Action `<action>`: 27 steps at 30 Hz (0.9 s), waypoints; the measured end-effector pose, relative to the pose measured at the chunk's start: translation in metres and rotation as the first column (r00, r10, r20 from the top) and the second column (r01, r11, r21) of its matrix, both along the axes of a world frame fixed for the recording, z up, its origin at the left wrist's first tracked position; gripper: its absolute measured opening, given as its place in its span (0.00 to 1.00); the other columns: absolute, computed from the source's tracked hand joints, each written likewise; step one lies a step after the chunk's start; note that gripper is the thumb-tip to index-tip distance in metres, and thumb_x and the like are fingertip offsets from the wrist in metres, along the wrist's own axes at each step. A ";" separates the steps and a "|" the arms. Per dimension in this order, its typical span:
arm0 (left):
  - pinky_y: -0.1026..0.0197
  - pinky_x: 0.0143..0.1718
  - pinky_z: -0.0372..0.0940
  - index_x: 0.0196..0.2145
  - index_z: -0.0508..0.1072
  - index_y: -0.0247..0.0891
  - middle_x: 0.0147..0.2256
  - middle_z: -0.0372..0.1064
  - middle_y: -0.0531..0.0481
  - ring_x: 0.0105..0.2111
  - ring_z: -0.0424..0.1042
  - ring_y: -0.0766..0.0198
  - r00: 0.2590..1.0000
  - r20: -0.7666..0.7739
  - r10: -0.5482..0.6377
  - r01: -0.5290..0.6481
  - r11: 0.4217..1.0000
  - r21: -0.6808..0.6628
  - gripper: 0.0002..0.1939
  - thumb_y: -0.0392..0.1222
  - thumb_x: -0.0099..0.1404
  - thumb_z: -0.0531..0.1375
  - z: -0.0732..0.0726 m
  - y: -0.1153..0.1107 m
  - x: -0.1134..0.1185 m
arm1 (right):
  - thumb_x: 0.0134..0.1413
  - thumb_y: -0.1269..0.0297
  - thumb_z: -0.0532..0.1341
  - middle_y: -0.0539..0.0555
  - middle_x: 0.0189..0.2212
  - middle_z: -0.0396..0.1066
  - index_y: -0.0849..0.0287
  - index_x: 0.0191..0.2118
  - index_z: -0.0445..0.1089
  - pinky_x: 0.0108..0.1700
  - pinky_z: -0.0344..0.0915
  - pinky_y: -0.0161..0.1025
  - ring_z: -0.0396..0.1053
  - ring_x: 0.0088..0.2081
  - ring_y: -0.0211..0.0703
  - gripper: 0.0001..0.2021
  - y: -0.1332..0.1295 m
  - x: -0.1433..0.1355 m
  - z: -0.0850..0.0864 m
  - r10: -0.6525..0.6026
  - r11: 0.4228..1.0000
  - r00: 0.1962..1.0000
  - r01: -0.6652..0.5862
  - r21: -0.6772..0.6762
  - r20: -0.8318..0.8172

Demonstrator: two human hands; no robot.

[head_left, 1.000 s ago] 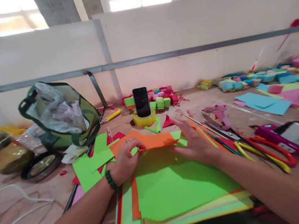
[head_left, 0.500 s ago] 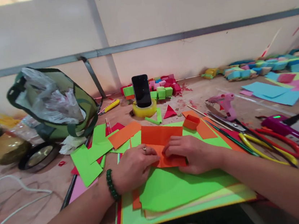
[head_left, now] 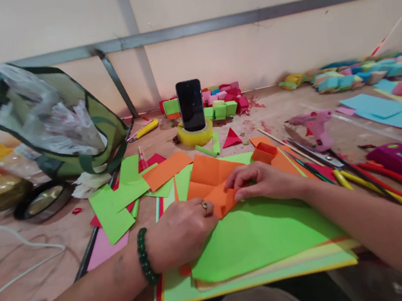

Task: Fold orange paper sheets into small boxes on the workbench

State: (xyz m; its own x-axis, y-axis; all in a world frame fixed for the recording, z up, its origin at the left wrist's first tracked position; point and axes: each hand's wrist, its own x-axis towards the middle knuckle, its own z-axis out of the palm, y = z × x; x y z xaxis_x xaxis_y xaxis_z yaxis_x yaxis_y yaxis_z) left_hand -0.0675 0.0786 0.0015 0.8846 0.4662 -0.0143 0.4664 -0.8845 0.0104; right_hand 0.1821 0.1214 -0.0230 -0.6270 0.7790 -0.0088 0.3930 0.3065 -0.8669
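A creased sheet of orange paper [head_left: 209,171] lies turned at an angle on a stack of coloured paper, between my two hands. My left hand [head_left: 185,230], with a ring and a green bead bracelet, is closed on its near left edge; the fingertips are partly hidden. My right hand [head_left: 259,181] pinches the right side of the same sheet between thumb and fingers. Beneath it spreads a large bright green sheet [head_left: 270,235]. Just beyond my right hand sits a small folded orange paper box [head_left: 263,152].
At the back a phone [head_left: 190,105] stands in a yellow tape roll [head_left: 195,134], before several paper cubes. On the right lie a pink glue gun [head_left: 315,126] and scissors [head_left: 369,183]. A green bag [head_left: 107,132], black tape roll [head_left: 42,201] and cutter [head_left: 143,129] are left.
The orange sheet has turned from square-on to an angle. My right hand has shifted up and right along its edge. The camera view has moved slightly.
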 end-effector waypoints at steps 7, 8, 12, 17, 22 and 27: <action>0.66 0.23 0.59 0.33 0.73 0.38 0.31 0.71 0.50 0.27 0.69 0.65 0.999 0.017 0.029 -0.028 0.999 -0.034 0.11 0.28 0.60 0.52 0.002 0.000 -0.001 | 0.48 0.56 0.66 0.55 0.33 0.71 0.61 0.22 0.71 0.37 0.65 0.38 0.70 0.35 0.41 0.14 -0.003 -0.008 -0.010 -0.186 0.970 0.981 0.176 0.171 0.048; 0.65 0.23 0.59 0.33 0.73 0.38 0.31 0.71 0.50 0.27 0.69 0.65 1.000 0.017 0.026 -0.025 0.999 -0.047 0.11 0.28 0.60 0.52 0.002 0.000 -0.001 | 0.49 0.56 0.66 0.55 0.33 0.71 0.61 0.22 0.71 0.37 0.65 0.38 0.69 0.35 0.41 0.14 -0.003 -0.008 -0.010 -0.188 0.969 0.980 0.176 0.174 0.057; 0.64 0.27 0.63 0.35 0.74 0.39 0.33 0.72 0.49 0.28 0.70 0.65 0.998 0.042 0.039 -0.035 0.994 -0.100 0.12 0.30 0.60 0.53 -0.001 0.002 -0.003 | 0.49 0.55 0.66 0.55 0.34 0.70 0.60 0.24 0.72 0.38 0.66 0.38 0.69 0.36 0.41 0.13 -0.004 -0.007 -0.007 -0.162 0.971 0.984 0.145 0.190 0.075; 0.49 0.51 0.62 0.54 0.69 0.43 0.51 0.67 0.43 0.50 0.66 0.49 0.959 0.246 0.140 -0.123 0.989 -0.084 0.29 0.51 0.54 0.64 -0.003 0.011 -0.007 | 0.48 0.58 0.66 0.57 0.42 0.70 0.60 0.31 0.73 0.44 0.68 0.39 0.70 0.41 0.43 0.10 -0.008 -0.001 0.007 0.059 0.988 0.995 -0.071 0.140 0.085; 0.46 0.55 0.58 0.54 0.70 0.42 0.48 0.70 0.43 0.48 0.67 0.51 0.944 0.247 0.217 -0.181 0.970 -0.160 0.26 0.51 0.58 0.63 -0.011 0.027 -0.011 | 0.53 0.63 0.62 0.57 0.40 0.73 0.60 0.29 0.69 0.46 0.68 0.40 0.71 0.42 0.43 0.07 -0.009 0.005 0.012 0.035 0.992 0.998 -0.041 0.118 0.057; 0.55 0.46 0.62 0.40 0.78 0.44 0.41 0.75 0.50 0.40 0.71 0.60 0.950 0.266 0.161 -0.151 0.987 -0.058 0.14 0.34 0.67 0.53 -0.015 0.029 -0.011 | 0.44 0.79 0.60 0.57 0.43 0.73 0.60 0.41 0.71 0.46 0.67 0.40 0.71 0.44 0.44 0.16 -0.012 0.004 0.012 0.008 0.955 0.974 -0.075 0.288 0.228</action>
